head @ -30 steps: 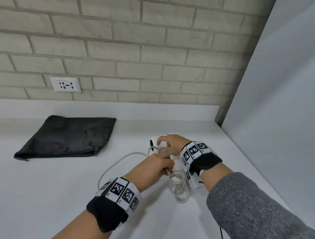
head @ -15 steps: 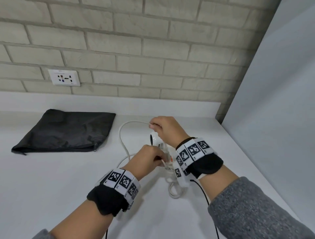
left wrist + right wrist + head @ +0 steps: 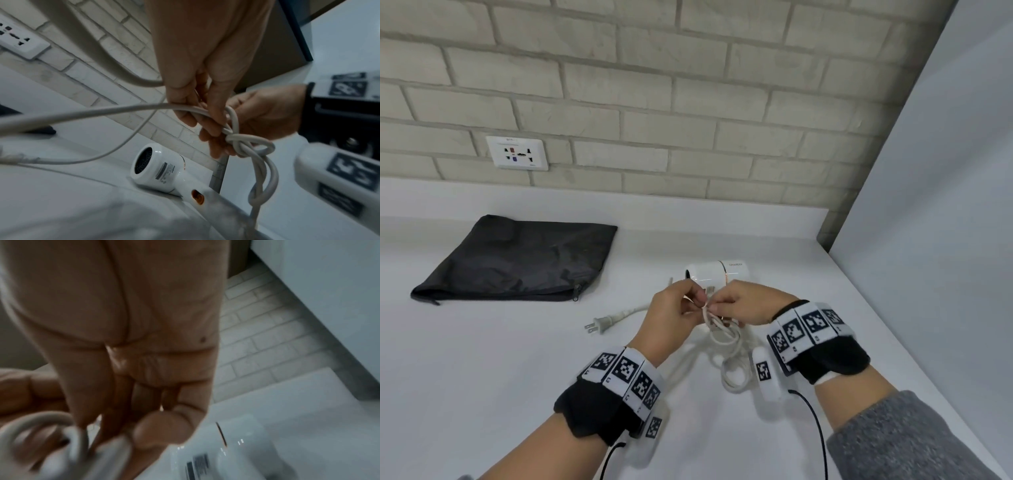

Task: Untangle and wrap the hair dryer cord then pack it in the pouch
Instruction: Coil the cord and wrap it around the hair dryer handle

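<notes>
A white hair dryer (image 3: 717, 272) (image 3: 156, 168) lies on the white counter (image 3: 482, 359) just behind my hands. Its pale cord (image 3: 724, 337) (image 3: 246, 146) is knotted and hangs in loops over the counter. My left hand (image 3: 676, 308) (image 3: 202, 113) and my right hand (image 3: 736, 303) (image 3: 265, 113) meet over the knot, and each pinches the cord there. The plug (image 3: 599, 325) lies flat on the counter left of my hands. A black zip pouch (image 3: 517, 260) lies flat at the back left. The right wrist view is blurred; it shows curled fingers (image 3: 164, 431) by a cord loop (image 3: 61, 426).
A brick wall (image 3: 688, 102) with a white socket (image 3: 517, 152) runs along the back of the counter. A grey panel (image 3: 928, 240) closes off the right side. Thin black cables (image 3: 815, 421) trail from my wrist bands.
My right hand has come down from holding the cord high and joined the left at the knot. The plug end now lies on the counter to the left. The dryer shows behind my hands.
</notes>
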`<state>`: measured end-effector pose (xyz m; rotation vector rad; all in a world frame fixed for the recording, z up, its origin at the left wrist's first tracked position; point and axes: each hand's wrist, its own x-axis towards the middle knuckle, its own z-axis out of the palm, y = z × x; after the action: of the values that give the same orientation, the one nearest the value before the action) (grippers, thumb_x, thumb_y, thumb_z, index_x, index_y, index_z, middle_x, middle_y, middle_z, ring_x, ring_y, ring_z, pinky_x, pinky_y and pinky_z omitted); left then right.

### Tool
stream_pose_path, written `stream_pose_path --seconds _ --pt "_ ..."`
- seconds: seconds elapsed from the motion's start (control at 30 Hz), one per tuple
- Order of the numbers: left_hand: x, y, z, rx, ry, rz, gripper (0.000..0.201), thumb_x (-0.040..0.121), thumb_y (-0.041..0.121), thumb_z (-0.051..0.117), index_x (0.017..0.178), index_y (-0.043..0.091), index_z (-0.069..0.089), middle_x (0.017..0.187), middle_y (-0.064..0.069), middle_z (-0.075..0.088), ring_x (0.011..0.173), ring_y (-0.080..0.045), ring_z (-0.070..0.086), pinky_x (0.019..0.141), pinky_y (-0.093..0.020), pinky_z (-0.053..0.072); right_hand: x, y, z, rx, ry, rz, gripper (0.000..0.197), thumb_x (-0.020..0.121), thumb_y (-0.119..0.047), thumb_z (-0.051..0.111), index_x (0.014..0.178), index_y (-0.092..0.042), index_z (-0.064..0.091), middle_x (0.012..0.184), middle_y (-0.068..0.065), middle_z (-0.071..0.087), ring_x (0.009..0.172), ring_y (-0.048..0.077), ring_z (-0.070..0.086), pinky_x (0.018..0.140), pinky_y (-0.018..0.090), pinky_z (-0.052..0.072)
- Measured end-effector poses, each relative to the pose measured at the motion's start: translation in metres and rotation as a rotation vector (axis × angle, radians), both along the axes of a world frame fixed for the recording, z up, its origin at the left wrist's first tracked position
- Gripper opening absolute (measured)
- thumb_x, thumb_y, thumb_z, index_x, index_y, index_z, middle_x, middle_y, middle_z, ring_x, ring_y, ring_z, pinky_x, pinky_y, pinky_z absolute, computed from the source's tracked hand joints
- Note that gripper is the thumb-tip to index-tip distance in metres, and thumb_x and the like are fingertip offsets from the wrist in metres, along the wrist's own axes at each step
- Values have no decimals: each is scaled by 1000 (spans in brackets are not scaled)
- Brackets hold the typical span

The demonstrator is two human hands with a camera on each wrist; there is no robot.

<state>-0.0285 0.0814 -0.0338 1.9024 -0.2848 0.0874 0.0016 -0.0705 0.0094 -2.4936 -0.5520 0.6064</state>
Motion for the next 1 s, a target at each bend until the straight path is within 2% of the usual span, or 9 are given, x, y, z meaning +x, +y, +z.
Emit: stream_pose_path --seconds 0.1,0.2,0.3,0.43,0.5,0.67,0.8,0.9,1.0 --pt "2 -2 1 -23 15 4 30 74 -3 69 69 23 54 70 7 58 56 0 57 57 -6 43 -7 -13 -9 195 -16 -106 14 83 -13 63 91 -2 69 64 -5 58 62 8 52 65 23 40" --pt "2 -7 2 47 38 11 17 82 5 58 71 18 58 65 6 58 49 1 50 49 -6 36 -17 -15 -15 196 -175 -161 8 81 -13 66 81 -7 71 60 -11 59 55 0 53 60 15 40" --pt "2 -10 3 95 31 2 17 83 22 63 69 20 54 73 -5 67 66 -15 64 61 -16 45 -28 -13 -20 262 -365 -228 16 81 -11 63 69 -19 70 61 -8 60 56 -1 53 58 14 40" --pt "7 -8 9 150 18 -42 16 85 19 61 70 17 56 73 -4 69 69 -11 69 65 -13 47 -32 -14 -33 497 -564 -398 8 81 -7 63 77 -8 70 65 -7 60 64 2 56 61 12 42" --pt "9 -10 12 71 -6 -30 9 85 14 62 77 15 67 73 -3 70 72 -15 70 73 -21 51 -35 -14 -39 616 -582 -408 8 82 -9 58 78 -12 65 70 -9 58 71 -1 55 62 8 41" --pt "11 -19 17 -136 11 85 13 85 10 62 87 5 73 82 -13 72 79 -24 68 78 -27 53 -40 -17 -49 1130 -308 -458 7 84 -22 56 87 -17 59 89 1 64 83 13 59 76 26 48" --pt "13 -20 22 -267 174 134 19 90 10 54 74 5 64 70 -9 67 59 -15 65 57 -16 47 -44 -26 -40 1560 110 -341 29 69 -34 74 81 -12 59 79 1 64 79 16 61 72 30 53" --pt "9 -22 26 -113 83 74 23 91 14 51 69 14 55 66 -2 63 49 -3 61 57 -19 45 -47 -31 -26 1187 -4 -426 26 84 -37 57 73 -14 61 55 -5 48 59 9 49 71 27 42" --pt "3 -25 30 -29 -17 44 19 89 16 56 70 16 58 66 -1 64 58 -13 64 56 -15 44 -46 -36 -12 719 -235 -417 28 95 -26 42 81 -16 65 43 -10 39 50 6 40 67 24 38"
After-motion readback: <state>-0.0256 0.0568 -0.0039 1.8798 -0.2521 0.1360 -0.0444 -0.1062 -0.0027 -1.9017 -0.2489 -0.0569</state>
